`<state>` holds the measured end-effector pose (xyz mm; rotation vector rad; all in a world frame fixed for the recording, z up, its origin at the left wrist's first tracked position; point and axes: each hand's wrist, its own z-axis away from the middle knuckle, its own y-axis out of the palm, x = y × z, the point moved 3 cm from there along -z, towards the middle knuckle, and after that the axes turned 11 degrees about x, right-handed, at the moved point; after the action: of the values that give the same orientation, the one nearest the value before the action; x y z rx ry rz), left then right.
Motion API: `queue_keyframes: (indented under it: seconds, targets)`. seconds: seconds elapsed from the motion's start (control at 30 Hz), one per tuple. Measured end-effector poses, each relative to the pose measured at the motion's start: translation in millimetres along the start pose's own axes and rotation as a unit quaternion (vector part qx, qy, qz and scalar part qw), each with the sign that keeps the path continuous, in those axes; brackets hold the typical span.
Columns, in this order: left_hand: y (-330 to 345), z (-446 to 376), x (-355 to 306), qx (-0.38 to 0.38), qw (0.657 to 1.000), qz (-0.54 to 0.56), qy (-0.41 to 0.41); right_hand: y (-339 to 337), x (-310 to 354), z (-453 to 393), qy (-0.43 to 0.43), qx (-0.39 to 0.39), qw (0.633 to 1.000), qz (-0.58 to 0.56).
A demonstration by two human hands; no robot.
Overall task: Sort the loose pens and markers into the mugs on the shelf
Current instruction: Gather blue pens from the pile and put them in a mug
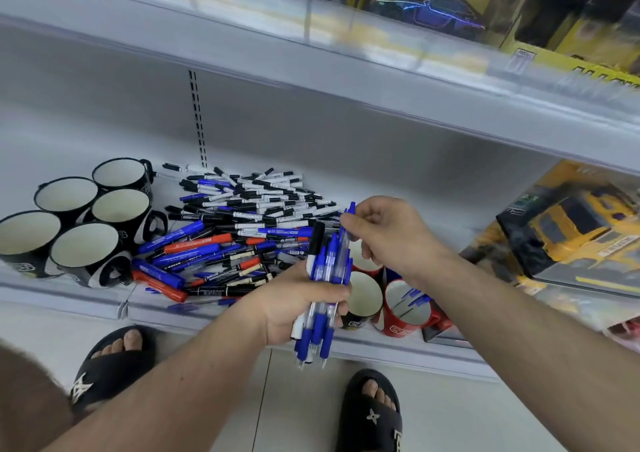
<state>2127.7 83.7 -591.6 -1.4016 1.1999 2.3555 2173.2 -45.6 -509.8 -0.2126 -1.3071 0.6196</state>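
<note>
A heap of loose pens and markers (242,219), blue, red, black and white, lies on the white shelf (346,181). Several black mugs (86,254) stand in a cluster at the left with nothing showing inside. My left hand (294,302) grips a bundle of blue clear-barrelled pens (323,289) upright in front of the shelf edge. My right hand (388,233) pinches the top of one blue pen (346,230) in that bundle. Under my hands stand a red mug (405,313) holding some blue pens and two more mugs (363,299), partly hidden.
Boxed yellow toy trucks (568,237) fill the shelf's right end. An upper shelf (381,64) with more toy boxes overhangs. My feet in black slippers (110,365) stand on the tiled floor below.
</note>
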Motion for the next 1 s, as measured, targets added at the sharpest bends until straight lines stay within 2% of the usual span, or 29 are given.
queue_keyframes:
  seconds: [0.07,0.17,0.23,0.3,0.37,0.47,0.53,0.63,0.77,1.0]
  targets:
    - [-2.2,0.8,1.7,-0.01,1.0,0.008,-0.004,0.2,3.2,-1.4,0.003,-0.029,0.999,-0.045]
    - [-6.9,1.1,1.4,-0.027,0.999,0.027,-0.002,-21.9,10.4,-4.2,-0.015,-0.146,0.983,-0.107]
    - [-13.4,-0.1,1.6,-0.052,0.998,0.04,0.003,-43.9,13.6,-4.4,-0.022,-0.192,0.976,-0.098]
    - [-18.3,-1.9,1.1,-0.069,0.996,0.045,0.016,-49.6,14.4,-2.6,-0.009,-0.152,0.986,-0.069]
    - [-19.6,-3.4,-0.6,-0.071,0.996,0.04,0.025,-34.7,10.2,0.4,0.021,-0.057,0.998,-0.023]
    - [-18.7,-5.8,-2.1,-0.065,0.997,0.033,0.033,-3.7,3.4,5.1,0.031,0.074,0.996,0.048]
    - [-16.2,-6.8,-3.4,-0.047,0.997,0.025,0.052,6.6,0.5,6.3,0.036,0.109,0.991,0.069]
    - [-12.5,-8.2,-4.3,-0.033,0.997,-0.011,0.072,9.6,-4.0,6.2,0.043,0.107,0.992,0.047]
    - [-14.4,-9.9,-5.0,-0.055,0.994,-0.059,0.069,8.6,-11.6,7.9,0.052,0.09,0.994,0.03]
    - [-7.6,-8.9,-4.5,-0.045,0.992,-0.104,0.063,9.8,-23.6,6.5,0.045,0.076,0.994,0.067]
